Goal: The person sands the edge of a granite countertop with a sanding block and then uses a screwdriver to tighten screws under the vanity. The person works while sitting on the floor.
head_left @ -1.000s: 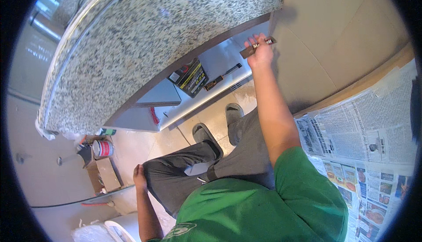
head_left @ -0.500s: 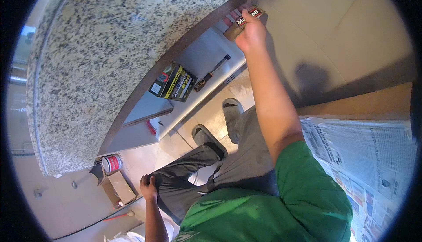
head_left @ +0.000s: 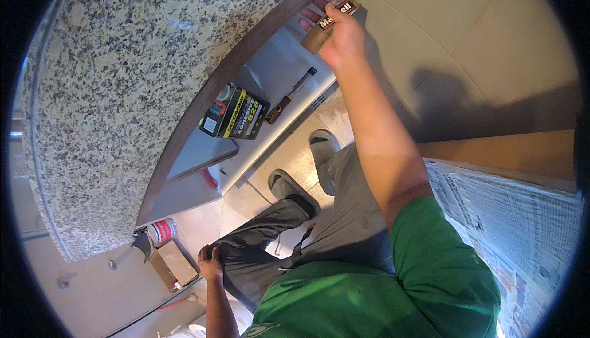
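Note:
My right hand (head_left: pixel 345 38) is stretched far forward, up beside the edge of the cabinet under the speckled granite countertop (head_left: pixel 141 74). It grips a flat, brownish-gold rectangular piece (head_left: pixel 315 41) with a red and black label, thumb on the label side and fingertips showing behind. Whether the piece touches the cabinet edge, I cannot tell. Lower down, my left hand (head_left: pixel 210 263) lies on my dark trouser leg near the knee, fingers spread and holding nothing. Inside the cabinet stand a black and yellow adhesive can (head_left: pixel 236 117) and, beside it, a chisel-like tool with a dark handle (head_left: pixel 279 110).
A white and red tin (head_left: pixel 163 231) and an open cardboard box (head_left: pixel 178 263) stand at the lower left. Something small and red (head_left: pixel 210 178) lies in the cabinet. To my right is a newspaper-covered surface (head_left: pixel 510 209) with a wooden edge (head_left: pixel 504 157).
The whole view has shifted slightly, with the countertop and cabinet moving a little left. My right hand still holds the flat piece at nearly the same place. My left hand remains on the leg.

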A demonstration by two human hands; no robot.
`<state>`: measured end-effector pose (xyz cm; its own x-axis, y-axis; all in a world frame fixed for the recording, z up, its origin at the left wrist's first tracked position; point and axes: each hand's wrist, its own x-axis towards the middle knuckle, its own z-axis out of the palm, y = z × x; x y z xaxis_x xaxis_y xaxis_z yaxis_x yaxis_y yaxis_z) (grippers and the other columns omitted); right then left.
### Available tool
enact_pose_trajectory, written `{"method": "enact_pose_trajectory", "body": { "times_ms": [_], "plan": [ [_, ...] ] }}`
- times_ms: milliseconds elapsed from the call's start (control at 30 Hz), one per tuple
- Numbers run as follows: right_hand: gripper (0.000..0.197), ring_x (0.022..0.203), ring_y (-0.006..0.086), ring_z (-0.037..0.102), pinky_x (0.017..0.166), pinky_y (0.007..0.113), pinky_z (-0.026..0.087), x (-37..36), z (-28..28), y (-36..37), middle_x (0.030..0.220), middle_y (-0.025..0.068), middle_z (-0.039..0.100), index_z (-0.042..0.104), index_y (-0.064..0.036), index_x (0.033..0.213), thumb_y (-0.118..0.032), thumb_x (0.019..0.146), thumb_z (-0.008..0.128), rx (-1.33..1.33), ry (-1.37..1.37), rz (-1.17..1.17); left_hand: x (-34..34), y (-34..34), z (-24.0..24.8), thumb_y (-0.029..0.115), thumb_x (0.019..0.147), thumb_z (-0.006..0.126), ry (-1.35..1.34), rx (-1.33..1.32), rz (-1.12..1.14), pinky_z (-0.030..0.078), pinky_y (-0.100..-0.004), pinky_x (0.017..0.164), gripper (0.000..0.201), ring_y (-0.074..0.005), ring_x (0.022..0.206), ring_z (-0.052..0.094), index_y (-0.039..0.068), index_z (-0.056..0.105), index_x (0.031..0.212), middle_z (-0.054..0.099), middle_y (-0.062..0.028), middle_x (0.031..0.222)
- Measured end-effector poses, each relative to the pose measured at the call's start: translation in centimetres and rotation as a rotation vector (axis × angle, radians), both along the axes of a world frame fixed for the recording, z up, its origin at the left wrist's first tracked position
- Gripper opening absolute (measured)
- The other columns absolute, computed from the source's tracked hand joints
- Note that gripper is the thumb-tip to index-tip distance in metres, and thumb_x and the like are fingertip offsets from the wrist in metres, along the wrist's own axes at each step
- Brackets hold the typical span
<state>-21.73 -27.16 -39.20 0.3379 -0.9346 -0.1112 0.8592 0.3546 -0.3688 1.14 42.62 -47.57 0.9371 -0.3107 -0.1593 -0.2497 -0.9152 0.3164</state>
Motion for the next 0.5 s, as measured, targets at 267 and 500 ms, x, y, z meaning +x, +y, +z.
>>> {"method": "enact_pose_trajectory", "body": {
  "times_ms": [267,500],
  "plan": [
    [0.026,0.107,0.0350,0.064,0.089,0.053,0.052,-0.1,0.3,0.3,0.122,0.0130,0.063,0.057,-0.0093,0.126,-0.010,0.100,0.055,0.010,0.021,0.008,-1.2,-1.4,1.2,0.025,0.090,0.074,0.003,-0.029,0.023,0.049,-0.0401,0.103,0.043,-0.0347,0.117,0.064,-0.002,0.068,0.123,0.066,-0.0188,0.128],
    [0.029,0.106,0.0356,0.064,0.090,0.053,0.051,-0.2,-0.3,0.0,0.122,0.0137,0.062,0.054,-0.0083,0.130,-0.011,0.101,0.054,-0.014,0.022,0.008,-0.7,-1.0,0.5,0.023,0.088,0.075,0.002,-0.070,0.034,0.050,-0.0397,0.102,0.042,-0.0339,0.114,0.066,-0.003,0.068,0.121,0.068,-0.0185,0.124]
  ]
}}
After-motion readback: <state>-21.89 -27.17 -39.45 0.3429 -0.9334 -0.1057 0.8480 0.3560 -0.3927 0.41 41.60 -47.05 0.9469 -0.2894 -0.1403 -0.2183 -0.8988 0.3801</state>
